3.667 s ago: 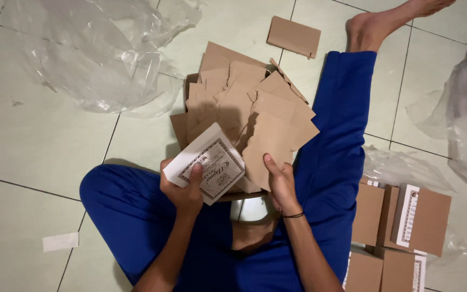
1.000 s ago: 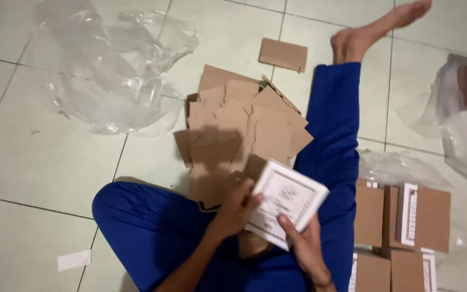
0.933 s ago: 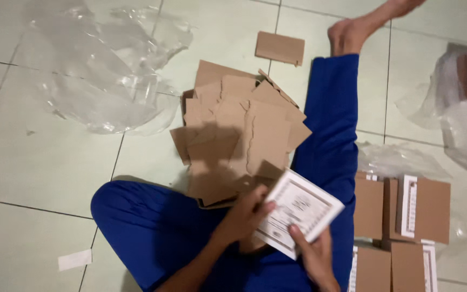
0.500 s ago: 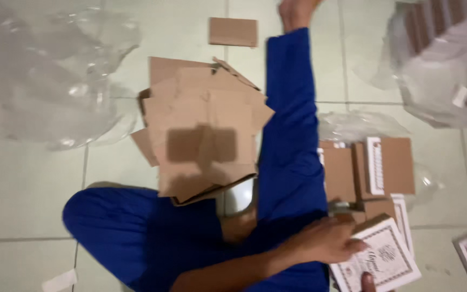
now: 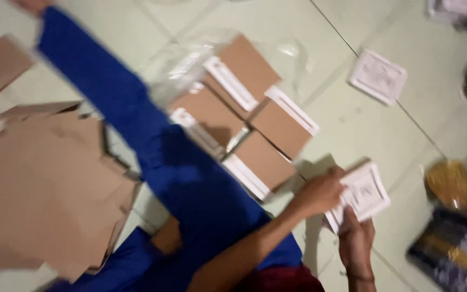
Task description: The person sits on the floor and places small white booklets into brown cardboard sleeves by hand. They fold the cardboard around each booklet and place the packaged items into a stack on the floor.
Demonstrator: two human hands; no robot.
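Note:
Both of my hands hold a small white printed box (image 5: 362,193) low over the tiled floor to my right. My left hand (image 5: 320,190) grips its left edge, reaching across my blue-trousered leg (image 5: 190,178). My right hand (image 5: 355,240) holds its lower edge from beneath. Just left of the box lie several flat brown cardboard boxes with white strips (image 5: 255,121), partly on clear plastic wrap. The picture is blurred by motion.
A heap of flat brown cardboard sheets (image 5: 44,184) lies at the left. Another white printed box (image 5: 378,75) rests on the tiles at the upper right. A yellow and dark patterned object (image 5: 455,216) sits at the right edge.
My hands have carried the white box from in front of my lap over to the floor on my right, and my view has swung right and closer with them.

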